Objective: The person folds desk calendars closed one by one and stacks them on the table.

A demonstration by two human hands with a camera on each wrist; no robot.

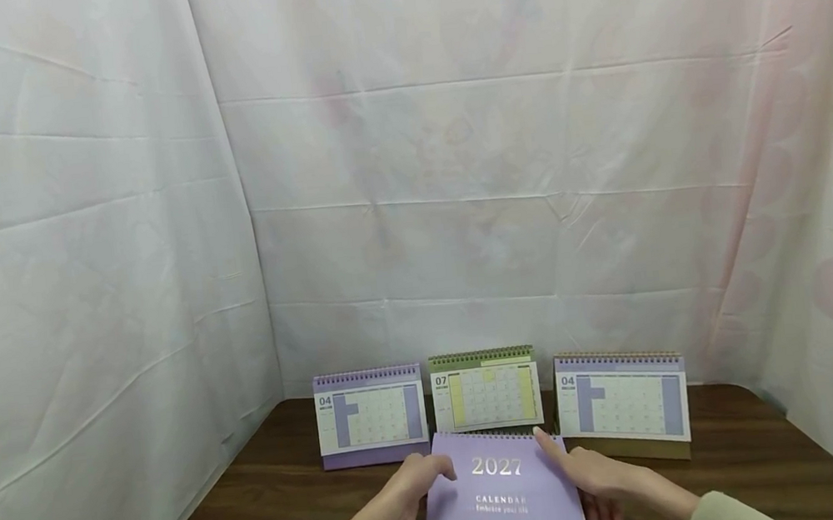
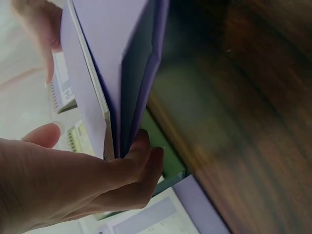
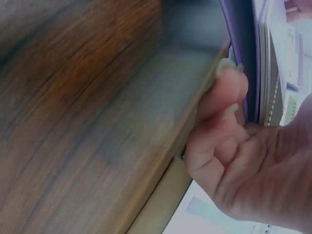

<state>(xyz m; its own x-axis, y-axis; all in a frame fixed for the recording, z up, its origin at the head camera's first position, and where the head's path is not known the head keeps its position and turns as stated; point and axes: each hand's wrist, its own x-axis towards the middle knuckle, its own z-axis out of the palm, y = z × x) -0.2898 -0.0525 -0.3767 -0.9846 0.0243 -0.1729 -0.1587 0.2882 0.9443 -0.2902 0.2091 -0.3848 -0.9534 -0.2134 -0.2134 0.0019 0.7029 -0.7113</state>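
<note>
A purple desk calendar (image 1: 500, 486) with "2027" on its cover is held between both hands, close in front of the person, its spiral edge facing away. My left hand (image 1: 407, 491) grips its left side, the thumb over the cover. In the left wrist view, the left fingers (image 2: 139, 170) curl around the edge of the calendar's folded stand (image 2: 139, 83). On the opposite side my right hand (image 1: 596, 477) holds the edge, thumb lying along the cover near the spiral. The right fingers (image 3: 219, 102) bend in under the calendar's purple base in the right wrist view.
Three desk calendars stand in a row behind: a purple one (image 1: 370, 419) at left, a green one (image 1: 485, 391) in the middle, partly hidden, and one with a tan base (image 1: 622, 399) at right. The dark wood table (image 1: 280, 482) is bordered by white cloth (image 1: 416, 252).
</note>
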